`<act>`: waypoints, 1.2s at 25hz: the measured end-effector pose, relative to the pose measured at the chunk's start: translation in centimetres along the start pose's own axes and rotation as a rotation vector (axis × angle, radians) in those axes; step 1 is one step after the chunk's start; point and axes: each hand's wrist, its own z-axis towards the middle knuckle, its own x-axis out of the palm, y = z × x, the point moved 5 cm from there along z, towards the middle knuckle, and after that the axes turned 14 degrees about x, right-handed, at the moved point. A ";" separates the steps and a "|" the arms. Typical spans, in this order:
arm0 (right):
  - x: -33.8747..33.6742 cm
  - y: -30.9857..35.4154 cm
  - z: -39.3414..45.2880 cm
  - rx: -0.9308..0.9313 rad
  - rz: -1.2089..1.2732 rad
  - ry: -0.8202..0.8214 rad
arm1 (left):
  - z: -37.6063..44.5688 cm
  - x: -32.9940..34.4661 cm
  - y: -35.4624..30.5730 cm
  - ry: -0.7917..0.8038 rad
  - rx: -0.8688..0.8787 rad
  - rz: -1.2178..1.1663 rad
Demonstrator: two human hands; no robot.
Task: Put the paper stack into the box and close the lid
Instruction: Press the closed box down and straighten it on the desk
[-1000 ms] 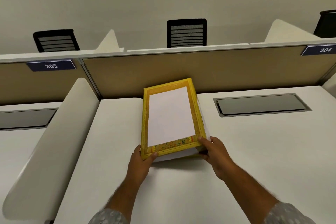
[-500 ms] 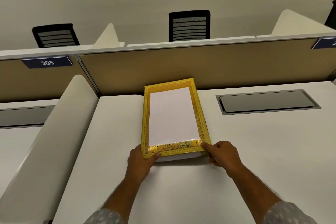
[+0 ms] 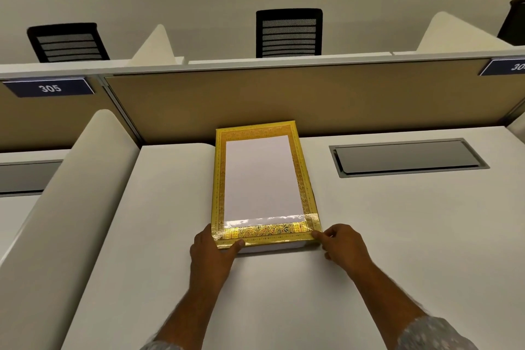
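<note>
**Lid nearly down, both hands at the near edge**

The box [image 3: 265, 187] lies on the desk [image 3: 397, 236] straight ahead of the person, its long axis running away toward the partition [image 3: 284, 99]. The gold-bordered lid [image 3: 267, 231] covers it, so the paper stack cannot be seen. The left hand [image 3: 211, 247] pinches the near left corner, thumb on top; the right hand [image 3: 342, 243] pinches the near right corner. Both are equally near. A white edge shows under the lid's near rim, so it seems not fully seated.
</note>
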 end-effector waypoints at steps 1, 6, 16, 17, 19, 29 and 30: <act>-0.1 0.4 0.2 -0.026 -0.021 -0.007 | 0.1 0.0 0.1 0.006 0.002 -0.006; 0.0 5.2 1.1 -0.156 -0.014 0.002 | 3.2 -0.2 -1.1 -0.009 0.030 0.026; 0.7 16.1 5.8 -0.478 -0.248 -0.177 | 15.6 1.4 -2.7 0.131 0.229 0.412; 0.9 16.9 6.6 -0.485 -0.279 -0.184 | 16.5 1.5 -2.6 0.130 0.245 0.427; 1.1 18.0 8.0 -0.478 -0.309 -0.196 | 17.7 1.9 -2.6 0.114 0.272 0.440; 3.5 17.8 9.6 -0.460 -0.310 -0.290 | 18.9 3.0 -1.8 0.076 0.261 0.498; 3.5 17.8 9.6 -0.464 -0.306 -0.296 | 18.9 3.1 -1.8 0.080 0.256 0.500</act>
